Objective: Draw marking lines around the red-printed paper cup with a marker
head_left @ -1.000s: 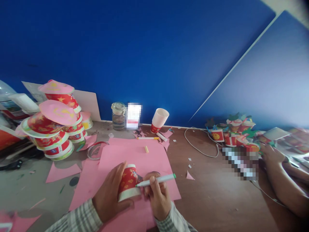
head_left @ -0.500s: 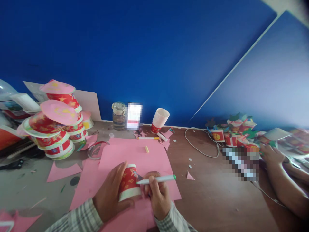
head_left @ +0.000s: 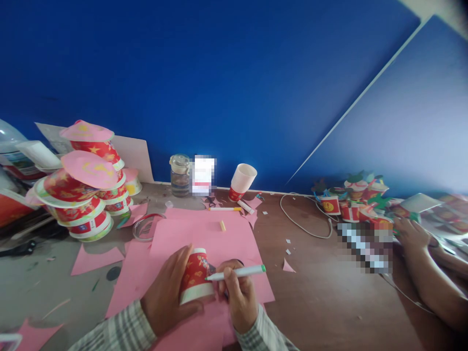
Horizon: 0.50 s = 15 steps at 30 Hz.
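My left hand is closed round the left side of a red patterned paper cup. The cup stands tilted on pink paper, its white rim toward me. Between the fingers of my right hand is a white marker with a green end, its tip at the cup's right side. Something dark shows around the right-hand fingers; I cannot make out what it is. Beyond the hands, a short pale yellow stub lies on the paper.
Stacked cups with pink paper hats stand at left, near a tape roll. Behind are a glass jug, a nested cup stack and a yellow-ended pen. A cable, cup crafts and another person's arm are at right.
The marker and the right-hand fingers have shifted very slightly, the marker's green end a touch left. The left hand and the cup look unmoved.
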### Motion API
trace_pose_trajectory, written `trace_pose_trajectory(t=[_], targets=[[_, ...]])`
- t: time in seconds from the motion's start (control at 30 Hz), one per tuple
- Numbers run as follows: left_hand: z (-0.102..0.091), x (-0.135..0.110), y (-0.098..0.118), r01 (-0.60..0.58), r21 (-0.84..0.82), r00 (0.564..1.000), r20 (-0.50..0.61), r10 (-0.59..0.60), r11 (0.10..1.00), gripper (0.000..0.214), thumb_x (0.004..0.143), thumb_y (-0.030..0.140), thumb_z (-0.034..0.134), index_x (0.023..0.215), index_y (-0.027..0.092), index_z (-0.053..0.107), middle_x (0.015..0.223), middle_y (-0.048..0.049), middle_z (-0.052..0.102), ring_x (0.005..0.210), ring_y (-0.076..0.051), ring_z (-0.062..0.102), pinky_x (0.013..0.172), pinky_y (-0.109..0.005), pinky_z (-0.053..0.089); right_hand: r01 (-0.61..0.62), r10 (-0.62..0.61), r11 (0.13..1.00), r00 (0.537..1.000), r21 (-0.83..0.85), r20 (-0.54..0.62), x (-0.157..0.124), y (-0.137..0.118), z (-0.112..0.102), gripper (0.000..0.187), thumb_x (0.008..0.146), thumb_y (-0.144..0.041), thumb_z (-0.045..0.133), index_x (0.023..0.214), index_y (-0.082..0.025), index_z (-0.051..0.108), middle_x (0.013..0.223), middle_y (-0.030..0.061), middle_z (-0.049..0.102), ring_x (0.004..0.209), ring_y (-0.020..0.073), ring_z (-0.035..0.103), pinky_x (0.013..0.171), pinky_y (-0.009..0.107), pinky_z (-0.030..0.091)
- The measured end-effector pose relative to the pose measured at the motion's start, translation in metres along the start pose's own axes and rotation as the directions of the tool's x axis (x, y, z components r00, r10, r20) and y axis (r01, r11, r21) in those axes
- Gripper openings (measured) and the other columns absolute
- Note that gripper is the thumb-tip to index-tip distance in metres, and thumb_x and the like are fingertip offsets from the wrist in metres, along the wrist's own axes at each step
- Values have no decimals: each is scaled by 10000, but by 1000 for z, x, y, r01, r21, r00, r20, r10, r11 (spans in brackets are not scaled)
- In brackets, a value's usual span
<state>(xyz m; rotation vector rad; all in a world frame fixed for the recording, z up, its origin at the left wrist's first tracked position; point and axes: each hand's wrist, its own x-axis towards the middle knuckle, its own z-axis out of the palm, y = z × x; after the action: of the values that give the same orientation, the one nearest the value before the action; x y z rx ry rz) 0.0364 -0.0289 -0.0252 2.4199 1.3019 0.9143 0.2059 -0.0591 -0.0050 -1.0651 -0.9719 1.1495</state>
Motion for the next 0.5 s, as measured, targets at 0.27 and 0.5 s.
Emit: trace_pose_trajectory(t=[0.27, 0.5], targets=[[-1, 0, 0, -13, -19, 1000, 16, 14, 1000, 1080, 436, 638, 602, 1241, 179, 46, 1211, -118, 356, 1085, -292, 353, 873, -413, 382, -38, 39, 999, 999, 29, -23, -2, -1, -3, 343, 695, -474, 575, 567, -159, 615, 327, -73, 415, 296, 90, 370, 334, 180, 332], [-1, 0, -1, -19, 1, 1000, 12, 19, 1000, 1085, 430, 651, 590, 1241, 186, 40, 1220, -111, 350, 1086, -292, 351, 871, -433, 381, -73, 78, 991, 996, 115, -42, -1, 9, -5, 342, 698, -477, 564, 564, -166, 611, 307, -71, 421, 279, 93, 358, 311, 170, 304]])
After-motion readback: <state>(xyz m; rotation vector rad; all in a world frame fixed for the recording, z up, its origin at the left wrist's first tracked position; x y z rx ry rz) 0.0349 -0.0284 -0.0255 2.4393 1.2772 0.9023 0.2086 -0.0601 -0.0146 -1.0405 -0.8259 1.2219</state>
